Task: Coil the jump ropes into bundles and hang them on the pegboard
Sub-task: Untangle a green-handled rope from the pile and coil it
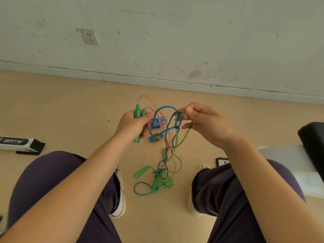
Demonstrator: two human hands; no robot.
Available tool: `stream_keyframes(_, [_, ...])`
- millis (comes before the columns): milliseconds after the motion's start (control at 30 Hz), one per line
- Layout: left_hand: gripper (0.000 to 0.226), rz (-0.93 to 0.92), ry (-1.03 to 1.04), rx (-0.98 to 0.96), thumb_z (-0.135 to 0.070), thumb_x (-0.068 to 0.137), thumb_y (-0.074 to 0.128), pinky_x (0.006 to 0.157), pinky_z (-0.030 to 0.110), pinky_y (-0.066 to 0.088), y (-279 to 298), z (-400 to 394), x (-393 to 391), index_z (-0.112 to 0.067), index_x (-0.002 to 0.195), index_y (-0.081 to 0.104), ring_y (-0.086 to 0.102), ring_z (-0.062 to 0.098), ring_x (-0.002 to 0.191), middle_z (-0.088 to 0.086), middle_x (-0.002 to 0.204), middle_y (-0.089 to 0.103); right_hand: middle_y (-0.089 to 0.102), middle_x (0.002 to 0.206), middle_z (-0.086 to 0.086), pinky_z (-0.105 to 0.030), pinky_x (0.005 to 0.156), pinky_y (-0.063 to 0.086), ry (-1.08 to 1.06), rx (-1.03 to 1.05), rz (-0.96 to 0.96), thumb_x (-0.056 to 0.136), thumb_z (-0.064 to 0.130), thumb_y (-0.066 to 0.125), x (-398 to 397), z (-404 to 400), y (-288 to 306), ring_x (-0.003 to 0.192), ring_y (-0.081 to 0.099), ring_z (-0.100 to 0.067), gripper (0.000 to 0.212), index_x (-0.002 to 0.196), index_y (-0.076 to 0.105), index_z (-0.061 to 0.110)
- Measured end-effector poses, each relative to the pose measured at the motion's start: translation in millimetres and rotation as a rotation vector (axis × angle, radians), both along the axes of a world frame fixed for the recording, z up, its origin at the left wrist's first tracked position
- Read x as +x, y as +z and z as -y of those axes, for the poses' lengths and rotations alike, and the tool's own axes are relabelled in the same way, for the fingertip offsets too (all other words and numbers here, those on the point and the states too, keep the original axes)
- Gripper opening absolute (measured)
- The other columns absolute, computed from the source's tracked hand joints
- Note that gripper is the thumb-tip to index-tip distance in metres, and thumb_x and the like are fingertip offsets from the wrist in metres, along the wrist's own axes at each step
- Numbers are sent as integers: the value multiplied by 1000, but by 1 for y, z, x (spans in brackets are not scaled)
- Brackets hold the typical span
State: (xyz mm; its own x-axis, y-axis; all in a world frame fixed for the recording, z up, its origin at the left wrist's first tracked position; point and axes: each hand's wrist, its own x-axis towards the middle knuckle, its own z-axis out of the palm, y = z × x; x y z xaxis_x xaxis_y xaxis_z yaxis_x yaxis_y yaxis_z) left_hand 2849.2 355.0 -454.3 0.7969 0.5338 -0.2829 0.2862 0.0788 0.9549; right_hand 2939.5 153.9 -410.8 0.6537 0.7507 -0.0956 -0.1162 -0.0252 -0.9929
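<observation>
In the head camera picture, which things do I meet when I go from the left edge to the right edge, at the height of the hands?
White box marked BRTW → left hand gripping green handles → blue rope loop → right hand pinching the ropes → black object at the right edge.

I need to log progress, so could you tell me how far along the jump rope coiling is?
Early stage. Done: only a blue-and-white bundle on the floor looks coiled. In hand: the left hand grips two green handles, while the right hand pinches a loop of the blue rope, tangled with the green rope and pink rope. Left: untangling, coiling and hanging; no pegboard is in view.
</observation>
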Motion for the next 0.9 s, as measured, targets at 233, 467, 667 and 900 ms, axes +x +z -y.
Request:
stream_keyframes(233, [31, 98, -224, -147, -42, 91, 66, 45, 23, 35, 5, 2, -3, -13, 100, 72, 42, 12, 42, -2, 59, 55, 66, 87, -10, -40, 84, 57, -54, 152, -271, 93, 19, 50, 2, 0, 0, 95, 67, -33, 22, 75, 53, 8])
stream_keyframes(467, [62, 61, -495, -169, -54, 69, 84, 43, 19, 36, 6, 9, -6, -2, 96, 65, 39, 9, 43, -4, 57, 49, 59, 81, -15, -44, 84, 50, -64, 223, -357, 99, 22, 42, -1, -7, 2, 79, 62, -32, 26, 76, 45, 10])
stream_keyframes(667, [21, 62, -249, -88, -36, 94, 65, 46, 24, 33, 5, -11, -3, -17, 95, 73, 38, 12, 46, -5, 59, 48, 51, 60, -4, -35, 58, 40, -120, -122, -75, 97, 23, 56, 2, 4, 1, 54, 45, -23, 30, 71, 46, 14])
stream_keyframes(900, [10, -14, -713, -107, -28, 84, 78, 45, 21, 34, 0, 12, -10, -31, 93, 75, 36, 12, 47, 3, 60, 44, 51, 64, -6, -33, 67, 47, -13, 243, -266, 87, 9, 58, -3, -6, 1, 64, 53, -24, 19, 75, 44, 11])
